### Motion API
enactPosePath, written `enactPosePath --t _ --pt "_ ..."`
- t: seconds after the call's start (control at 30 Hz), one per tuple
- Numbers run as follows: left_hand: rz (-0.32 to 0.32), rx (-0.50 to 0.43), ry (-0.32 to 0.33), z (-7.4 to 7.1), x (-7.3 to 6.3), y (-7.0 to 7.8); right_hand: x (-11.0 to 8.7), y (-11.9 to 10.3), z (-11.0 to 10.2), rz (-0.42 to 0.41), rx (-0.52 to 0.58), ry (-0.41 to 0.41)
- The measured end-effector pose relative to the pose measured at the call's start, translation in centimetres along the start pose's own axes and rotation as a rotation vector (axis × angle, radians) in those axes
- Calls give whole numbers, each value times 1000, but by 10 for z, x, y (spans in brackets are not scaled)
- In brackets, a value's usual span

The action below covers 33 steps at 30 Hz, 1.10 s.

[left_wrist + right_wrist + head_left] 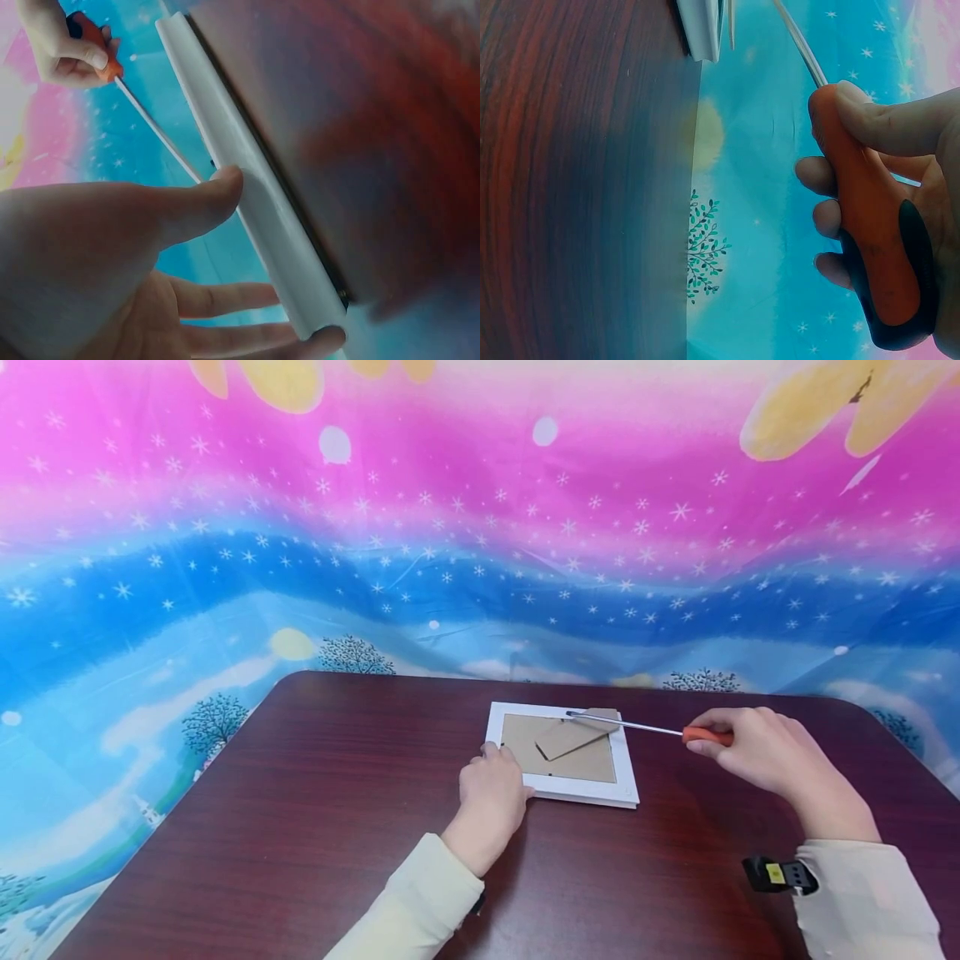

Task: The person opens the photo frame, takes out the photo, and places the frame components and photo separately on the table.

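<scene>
A white picture frame [581,792] lies on the table with its brown backing board [522,735] facing up. On that board a brown stand flap [577,735] sits at a slant, its upper right end over the frame's border. My left hand [491,789] holds the frame at its near left corner, the thumb along the near side. Off to the right, my right hand [772,752] grips a screwdriver by its orange and black handle [866,202]. The screwdriver's metal shaft [645,727] reaches left across the flap, and its tip is at the backing's far edge, close to a small dark tab.
The dark reddish-brown table [337,777] has rounded far corners. Behind it hangs a pink and blue cloth [465,568] with snowflakes and trees. A small black device [780,875] is worn at the right sleeve's cuff.
</scene>
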State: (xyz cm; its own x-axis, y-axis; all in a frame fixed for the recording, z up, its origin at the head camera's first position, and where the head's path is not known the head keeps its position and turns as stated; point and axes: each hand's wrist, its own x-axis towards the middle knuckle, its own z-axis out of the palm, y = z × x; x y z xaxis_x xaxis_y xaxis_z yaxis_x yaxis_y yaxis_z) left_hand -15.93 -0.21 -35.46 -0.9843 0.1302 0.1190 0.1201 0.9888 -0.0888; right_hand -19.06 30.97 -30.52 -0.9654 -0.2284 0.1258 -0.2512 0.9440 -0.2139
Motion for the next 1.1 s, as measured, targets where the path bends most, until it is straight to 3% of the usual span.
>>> enactPosePath --t 0.2,0.4,0.6,0.87,1.1 --pt "45 -6 -7 -2 4 -10 0 0 1 -5 -9 0" --pt "85 -104 -7 -2 9 -23 0 1 2 -12 -14 7" --pt "107 -230 -72 -2 15 -35 1 0 2 -19 -25 11" --pt "170 -209 -140 2 24 -46 -1 -2 4 -31 -25 23" --pt "209 -268 -197 10 31 -54 3 -8 8 -52 -21 22"
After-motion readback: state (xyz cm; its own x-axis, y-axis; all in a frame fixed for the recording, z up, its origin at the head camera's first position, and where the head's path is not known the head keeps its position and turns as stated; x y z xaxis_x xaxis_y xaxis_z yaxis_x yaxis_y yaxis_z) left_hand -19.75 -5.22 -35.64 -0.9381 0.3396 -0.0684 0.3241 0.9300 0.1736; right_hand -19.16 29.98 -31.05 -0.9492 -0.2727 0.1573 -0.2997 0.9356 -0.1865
